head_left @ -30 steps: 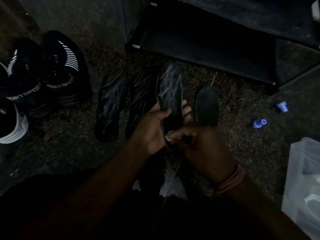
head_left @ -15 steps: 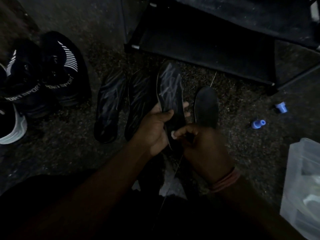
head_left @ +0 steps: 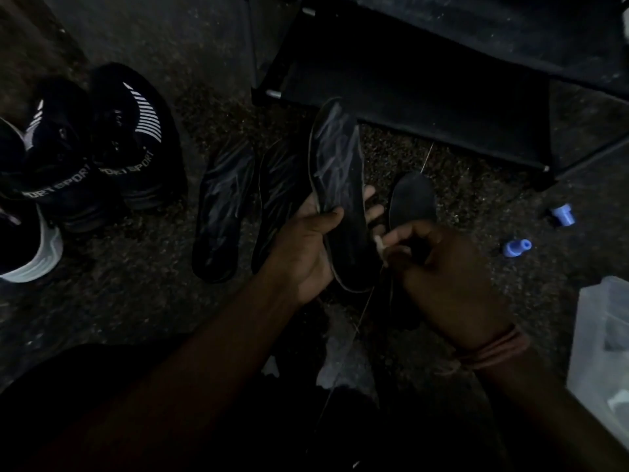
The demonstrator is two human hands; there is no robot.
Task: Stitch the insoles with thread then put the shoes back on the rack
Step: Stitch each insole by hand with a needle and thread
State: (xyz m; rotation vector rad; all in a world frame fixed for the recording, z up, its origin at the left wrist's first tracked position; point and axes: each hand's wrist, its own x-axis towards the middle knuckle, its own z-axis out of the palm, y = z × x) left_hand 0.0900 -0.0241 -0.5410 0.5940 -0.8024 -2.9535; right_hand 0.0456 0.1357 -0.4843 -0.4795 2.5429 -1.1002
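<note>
**Insole in my left hand, thread pinched in my right**

My left hand [head_left: 306, 243] grips a long dark insole with pale grey streaks [head_left: 340, 185], thumb curled over its face and fingertips showing past its far edge. The insole stands tilted, toe end pointing up toward the rack. My right hand [head_left: 439, 277] sits just beside the insole's lower right edge, its thumb and forefinger pressed together on a thin pale thread [head_left: 360, 318] that runs down from the pinch toward my lap. Whether a needle is in that pinch I cannot tell; it is too dark. A reddish band [head_left: 490, 349] circles my right wrist.

On the speckled dark floor [head_left: 136, 301], two more streaked dark insoles [head_left: 221, 212] lie side by side left of my left hand, and a plain black insole [head_left: 413, 195] lies just behind my right. Farther left stand black sport shoes with white stripes [head_left: 102, 148]. The low black shoe rack [head_left: 425, 86] stands beyond the insoles. To the right lie two small blue plastic spools [head_left: 517, 248], with a clear plastic container [head_left: 599, 352] at the frame's edge.
</note>
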